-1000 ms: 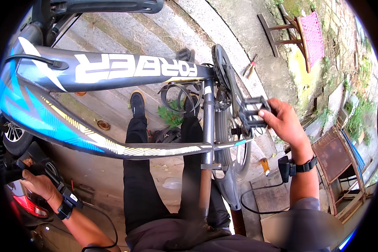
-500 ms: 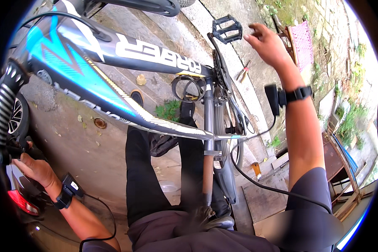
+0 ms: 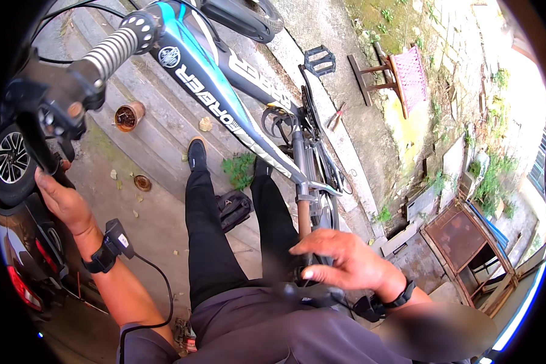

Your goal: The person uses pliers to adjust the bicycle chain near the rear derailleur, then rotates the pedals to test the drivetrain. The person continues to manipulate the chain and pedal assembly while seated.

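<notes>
A bicycle with a black, blue and white frame (image 3: 215, 100) stands upright beside me. My left hand (image 3: 65, 199) is closed round the end of its black handlebar (image 3: 41, 151), its fingertips partly hidden. Over the blurred saddle area at my hip, my right hand (image 3: 349, 262) has its thumb and curved fingers apart, with nothing seen between them. Just beyond those fingers rises the seat post (image 3: 303, 215), brownish along its upper part. A black pedal (image 3: 320, 60) sticks out on the bicycle's far side from my legs.
Red-handled pliers (image 3: 337, 115) lie on the stone strip. A pink woven chair (image 3: 407, 74) and a rusty metal-topped table (image 3: 458, 236) stand to the right. At left is a parked car (image 3: 27, 249); a rusty pot (image 3: 129, 115) stands on the paving. A black bag (image 3: 233, 209) lies behind my legs.
My right hand has come back from near the pedal to the saddle area. The handlebar has swung into fuller view, and the bicycle's frame appears turned and more upright.
</notes>
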The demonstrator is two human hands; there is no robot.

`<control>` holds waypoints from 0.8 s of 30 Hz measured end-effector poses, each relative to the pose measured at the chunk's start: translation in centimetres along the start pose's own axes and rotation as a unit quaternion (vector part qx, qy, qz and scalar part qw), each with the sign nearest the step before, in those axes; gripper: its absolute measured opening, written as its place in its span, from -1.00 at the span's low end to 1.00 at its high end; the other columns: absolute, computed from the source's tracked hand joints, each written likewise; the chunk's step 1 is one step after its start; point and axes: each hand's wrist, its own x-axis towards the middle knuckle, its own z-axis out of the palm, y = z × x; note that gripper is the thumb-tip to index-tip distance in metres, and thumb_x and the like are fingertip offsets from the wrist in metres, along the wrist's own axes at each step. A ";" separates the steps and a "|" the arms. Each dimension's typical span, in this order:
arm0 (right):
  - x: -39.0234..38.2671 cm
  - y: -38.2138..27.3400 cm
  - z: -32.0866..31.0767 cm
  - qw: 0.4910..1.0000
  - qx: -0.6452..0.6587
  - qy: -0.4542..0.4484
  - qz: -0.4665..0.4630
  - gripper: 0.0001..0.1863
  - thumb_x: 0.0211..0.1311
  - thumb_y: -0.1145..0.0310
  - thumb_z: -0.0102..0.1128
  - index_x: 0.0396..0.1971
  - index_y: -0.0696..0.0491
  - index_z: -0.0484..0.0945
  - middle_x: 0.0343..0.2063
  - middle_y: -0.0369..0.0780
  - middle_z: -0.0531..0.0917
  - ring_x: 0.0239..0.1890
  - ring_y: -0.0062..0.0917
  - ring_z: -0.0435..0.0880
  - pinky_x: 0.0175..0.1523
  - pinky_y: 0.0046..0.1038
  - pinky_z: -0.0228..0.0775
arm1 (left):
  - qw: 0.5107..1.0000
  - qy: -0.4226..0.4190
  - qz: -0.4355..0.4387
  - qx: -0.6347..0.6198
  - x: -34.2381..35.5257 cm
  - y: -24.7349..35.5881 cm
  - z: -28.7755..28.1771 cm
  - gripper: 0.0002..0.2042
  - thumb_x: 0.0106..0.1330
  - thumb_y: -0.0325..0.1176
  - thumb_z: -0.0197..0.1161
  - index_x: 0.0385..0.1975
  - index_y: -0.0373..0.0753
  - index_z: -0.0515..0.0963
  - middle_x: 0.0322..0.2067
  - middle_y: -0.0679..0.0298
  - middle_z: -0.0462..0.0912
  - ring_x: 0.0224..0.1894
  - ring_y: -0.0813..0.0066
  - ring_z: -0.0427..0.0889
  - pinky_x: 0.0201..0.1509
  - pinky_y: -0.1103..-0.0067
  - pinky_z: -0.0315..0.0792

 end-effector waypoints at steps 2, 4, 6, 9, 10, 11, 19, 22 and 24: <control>-0.7 -0.1 2.2 1.000 0.007 -0.020 -0.021 -0.58 0.25 0.20 0.44 0.01 0.12 0.65 -0.11 -0.08 0.71 -0.03 -0.16 0.70 0.09 -0.30 0.55 | 0.999 0.028 0.010 0.019 -0.1 1.9 0.8 -0.47 0.67 0.00 -0.25 -0.01 -0.41 0.50 -0.19 0.16 0.61 -0.15 0.35 0.52 0.06 0.43 0.39; -1.7 -0.5 3.9 0.999 0.006 -0.038 0.011 -0.48 0.24 0.14 0.45 0.10 0.12 0.60 -0.07 -0.08 0.69 -0.01 -0.17 0.69 0.11 -0.28 0.54 | 0.999 0.018 0.001 0.050 -0.4 2.8 0.9 -0.49 0.67 -0.02 -0.23 -0.06 -0.41 0.50 -0.24 0.15 0.63 -0.18 0.33 0.53 0.03 0.41 0.39; -2.3 -1.8 5.3 0.997 -0.001 -0.044 0.070 -0.38 0.24 0.06 0.47 0.18 0.09 0.56 -0.01 -0.10 0.68 0.00 -0.23 0.70 0.13 -0.29 0.54 | 0.999 0.005 -0.011 0.052 -0.3 2.9 0.9 -0.50 0.67 -0.03 -0.21 -0.10 -0.40 0.50 -0.28 0.13 0.64 -0.20 0.32 0.54 0.01 0.40 0.40; -3.5 -0.6 7.7 0.997 -0.053 0.032 0.052 -0.33 0.18 0.03 0.52 0.19 0.08 0.51 -0.01 -0.11 0.66 -0.09 -0.26 0.71 0.06 -0.32 0.55 | 1.000 -0.002 -0.028 0.005 -0.2 3.3 1.3 -0.51 0.67 -0.03 -0.18 -0.14 -0.39 0.51 -0.31 0.11 0.65 -0.23 0.29 0.55 -0.01 0.41 0.40; -3.7 -0.6 8.5 0.994 -0.079 0.063 0.036 -0.33 0.18 0.03 0.52 0.18 0.08 0.51 -0.02 -0.11 0.67 -0.12 -0.27 0.71 0.04 -0.32 0.56 | 1.000 -0.007 -0.020 -0.001 -0.3 3.2 1.2 -0.51 0.66 -0.03 -0.18 -0.14 -0.39 0.51 -0.31 0.11 0.65 -0.23 0.30 0.56 -0.01 0.41 0.40; -3.5 -0.9 8.9 0.992 -0.078 0.081 0.060 -0.38 0.17 0.03 0.54 0.09 0.08 0.53 -0.07 -0.11 0.67 -0.15 -0.28 0.70 0.02 -0.32 0.55 | 1.000 -0.013 -0.011 -0.007 -0.3 3.0 1.2 -0.51 0.66 -0.03 -0.17 -0.14 -0.39 0.52 -0.31 0.11 0.65 -0.23 0.30 0.56 -0.01 0.42 0.41; -3.4 0.2 12.3 0.963 -0.114 0.241 0.043 -0.54 0.15 0.13 0.52 -0.09 0.10 0.58 -0.36 -0.06 0.67 -0.35 -0.09 0.70 -0.23 -0.21 0.54 | 0.999 -0.017 -0.011 -0.041 -0.4 3.1 1.4 -0.52 0.65 -0.04 -0.15 -0.09 -0.39 0.54 -0.26 0.08 0.68 -0.22 0.28 0.64 -0.03 0.38 0.46; -3.2 0.0 12.7 0.960 -0.118 0.246 0.061 -0.55 0.15 0.13 0.51 -0.10 0.09 0.58 -0.39 -0.07 0.66 -0.39 -0.10 0.69 -0.27 -0.23 0.54 | 0.999 -0.016 -0.005 -0.052 -0.3 2.5 1.5 -0.52 0.65 -0.04 -0.12 -0.08 -0.40 0.54 -0.26 0.07 0.69 -0.23 0.26 0.65 -0.06 0.37 0.47; -3.0 0.2 13.0 0.954 -0.137 0.263 0.043 -0.57 0.15 0.14 0.51 -0.10 0.08 0.59 -0.40 -0.08 0.66 -0.40 -0.12 0.69 -0.27 -0.24 0.53 | 0.998 -0.024 -0.005 -0.053 -0.3 2.1 1.4 -0.52 0.65 -0.03 -0.12 -0.08 -0.40 0.54 -0.25 0.08 0.69 -0.22 0.27 0.64 -0.04 0.37 0.46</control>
